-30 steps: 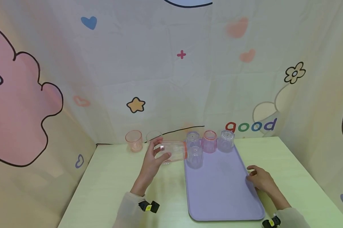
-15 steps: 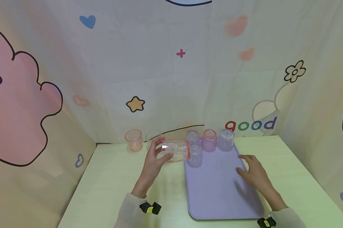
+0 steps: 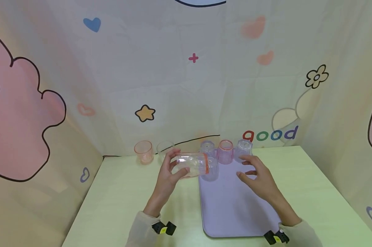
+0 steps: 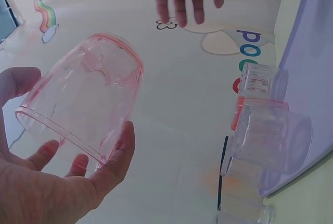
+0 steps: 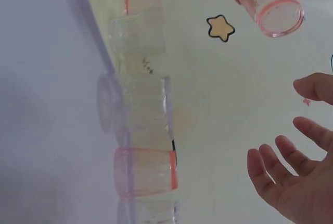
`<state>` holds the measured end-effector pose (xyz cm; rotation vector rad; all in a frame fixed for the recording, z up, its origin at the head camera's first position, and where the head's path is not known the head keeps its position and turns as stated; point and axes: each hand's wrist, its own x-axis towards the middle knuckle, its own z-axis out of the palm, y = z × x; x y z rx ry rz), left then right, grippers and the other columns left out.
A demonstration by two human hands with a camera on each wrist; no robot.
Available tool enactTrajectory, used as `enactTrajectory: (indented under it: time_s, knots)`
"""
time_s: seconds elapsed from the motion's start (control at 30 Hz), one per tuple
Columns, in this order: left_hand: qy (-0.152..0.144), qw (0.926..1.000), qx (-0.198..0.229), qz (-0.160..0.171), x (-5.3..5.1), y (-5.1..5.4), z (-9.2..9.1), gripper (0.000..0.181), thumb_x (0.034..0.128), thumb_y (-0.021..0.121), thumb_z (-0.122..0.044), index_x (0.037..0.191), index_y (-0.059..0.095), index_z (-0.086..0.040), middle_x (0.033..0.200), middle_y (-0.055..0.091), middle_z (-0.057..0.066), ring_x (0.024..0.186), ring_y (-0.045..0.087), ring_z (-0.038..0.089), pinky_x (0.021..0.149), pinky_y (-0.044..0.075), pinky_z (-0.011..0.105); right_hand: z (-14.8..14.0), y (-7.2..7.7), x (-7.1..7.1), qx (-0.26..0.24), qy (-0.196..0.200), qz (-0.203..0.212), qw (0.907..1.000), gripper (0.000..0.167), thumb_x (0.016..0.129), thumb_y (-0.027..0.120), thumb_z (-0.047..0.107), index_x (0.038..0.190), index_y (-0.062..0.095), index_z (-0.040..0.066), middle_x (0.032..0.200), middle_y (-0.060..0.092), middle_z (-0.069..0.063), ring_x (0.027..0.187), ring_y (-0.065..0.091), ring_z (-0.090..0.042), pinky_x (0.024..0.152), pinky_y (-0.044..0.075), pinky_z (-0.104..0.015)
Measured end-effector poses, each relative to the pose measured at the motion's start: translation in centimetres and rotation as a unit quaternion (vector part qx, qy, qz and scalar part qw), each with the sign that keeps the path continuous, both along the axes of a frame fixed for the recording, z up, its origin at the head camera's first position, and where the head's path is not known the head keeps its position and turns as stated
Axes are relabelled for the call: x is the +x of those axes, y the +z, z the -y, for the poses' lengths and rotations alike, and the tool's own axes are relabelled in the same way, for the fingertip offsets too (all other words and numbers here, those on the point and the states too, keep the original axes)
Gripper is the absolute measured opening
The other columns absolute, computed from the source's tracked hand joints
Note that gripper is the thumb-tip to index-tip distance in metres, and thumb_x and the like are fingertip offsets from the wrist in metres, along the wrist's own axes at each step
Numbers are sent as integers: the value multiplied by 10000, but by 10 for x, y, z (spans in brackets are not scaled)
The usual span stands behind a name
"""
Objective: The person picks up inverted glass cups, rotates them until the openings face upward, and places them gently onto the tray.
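My left hand [image 3: 167, 181] grips a clear pinkish cup [image 3: 190, 164] lying sideways in the air, its orange-rimmed end toward the right. In the left wrist view the thumb and fingers curl round the same cup [image 4: 86, 94]. My right hand [image 3: 261, 178] hovers over the purple tray [image 3: 229, 212], fingers spread and loosely bent, holding nothing; the right wrist view shows this hand [image 5: 296, 166] below and apart from the held cup [image 5: 270, 5]. Behind and partly overlapped by the held cup, a clear cup [image 3: 213, 169] stands upside down on the tray.
Along the tray's back stand a clear cup [image 3: 207, 147], a pink cup [image 3: 225, 152] and another clear cup [image 3: 244, 147], all upside down. Left of the tray, an orange-pink cup [image 3: 144, 154] and a clear cup [image 3: 165, 147] stand at the table's back edge, before a printed curtain [image 3: 161, 68].
My right hand has left the tray's right edge and moved left and up over the tray, its fingers spreading. My left hand has shifted the held cup slightly to the right.
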<state>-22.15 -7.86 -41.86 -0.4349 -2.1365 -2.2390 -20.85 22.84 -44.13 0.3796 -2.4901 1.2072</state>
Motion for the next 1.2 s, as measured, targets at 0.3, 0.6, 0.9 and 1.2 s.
enactTrajectory:
  time_s: [0.3, 0.6, 0.9, 1.2]
  knots:
    - [-74, 9998, 172, -1, 6, 0, -4, 666, 829, 679, -106, 1414, 392, -245, 1476, 351, 80, 1291, 457, 302, 893, 571, 389, 25, 13, 7, -816, 967, 193, 9918, 569, 889, 715, 136, 1398, 462, 110, 1359, 513, -65, 1171, 542, -147, 861, 553, -217]
    - [-242, 9991, 349, -17, 12, 2, -10, 673, 831, 679, -83, 1419, 385, -224, 1486, 332, 81, 1296, 442, 330, 880, 575, 378, 50, 27, 7, -2040, 1860, 877, 9571, 592, 903, 668, 68, 1428, 397, 110, 1410, 442, 8, 1287, 472, -276, 896, 552, -255]
    - [-386, 9988, 285, -35, 16, 2, -15, 672, 835, 683, -100, 1421, 381, -229, 1500, 315, 103, 1287, 452, 284, 879, 571, 362, 64, 32, 9, -2250, 2324, 992, 9410, 628, 877, 683, 37, 1427, 384, 89, 1438, 392, -133, 1240, 501, -198, 874, 574, -296]
    - [-482, 9985, 254, -52, 20, 2, -18, 650, 853, 681, -117, 1422, 390, -233, 1485, 341, 38, 1298, 459, 253, 876, 578, 363, 70, 31, 11, -2294, 2351, 1305, 9355, 621, 878, 687, 54, 1406, 362, 90, 1416, 372, -147, 1204, 496, -222, 833, 591, -319]
